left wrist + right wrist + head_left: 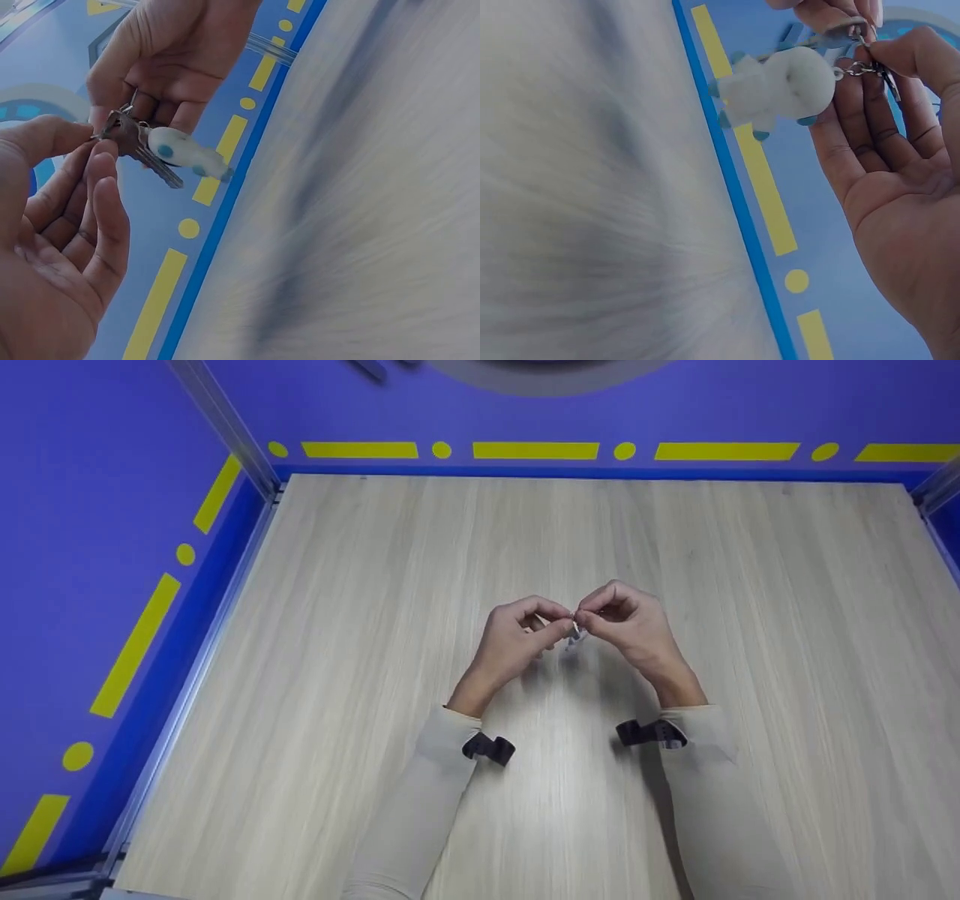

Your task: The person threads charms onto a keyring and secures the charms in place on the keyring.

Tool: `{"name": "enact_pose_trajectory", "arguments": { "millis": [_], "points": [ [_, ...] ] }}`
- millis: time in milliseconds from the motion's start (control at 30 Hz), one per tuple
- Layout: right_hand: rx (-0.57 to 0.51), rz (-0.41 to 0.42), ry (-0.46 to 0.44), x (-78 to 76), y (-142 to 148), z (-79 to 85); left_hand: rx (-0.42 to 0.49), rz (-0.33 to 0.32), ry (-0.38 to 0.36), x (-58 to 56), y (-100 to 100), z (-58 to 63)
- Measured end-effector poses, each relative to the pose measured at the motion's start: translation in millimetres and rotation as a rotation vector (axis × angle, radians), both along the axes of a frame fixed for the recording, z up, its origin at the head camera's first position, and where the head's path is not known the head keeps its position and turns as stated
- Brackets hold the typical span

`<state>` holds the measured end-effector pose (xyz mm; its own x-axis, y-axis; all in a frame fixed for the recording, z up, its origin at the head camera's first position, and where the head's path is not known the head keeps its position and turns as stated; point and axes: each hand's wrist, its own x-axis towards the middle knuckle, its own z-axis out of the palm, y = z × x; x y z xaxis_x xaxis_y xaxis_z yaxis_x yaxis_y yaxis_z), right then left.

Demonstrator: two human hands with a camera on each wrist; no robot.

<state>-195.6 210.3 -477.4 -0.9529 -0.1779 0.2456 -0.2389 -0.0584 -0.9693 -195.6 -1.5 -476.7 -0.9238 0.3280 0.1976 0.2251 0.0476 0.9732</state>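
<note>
Above the table, my left hand and right hand meet at the fingertips. Between them hangs a small bunch of keys on a metal key ring. In the left wrist view, thumb and finger of the left hand pinch the ring's side, by the head of a key. The right hand pinches the ring from the other side. A white figurine charm with teal spots dangles from a short chain. Fingertips partly cover the ring.
A wood-grain table lies under both hands. Blue panels with yellow markings stand behind it and at the left. Each wrist wears a black strap over a light sleeve.
</note>
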Motion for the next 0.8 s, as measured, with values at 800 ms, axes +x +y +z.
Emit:
{"name": "enact_pose_trajectory", "arguments": {
  "millis": [800],
  "points": [
    [0.058, 0.077, 0.04, 0.9, 5.6, 6.2, 0.05, -0.024, -0.086, 1.2, 6.8, -5.3]
  ]
}}
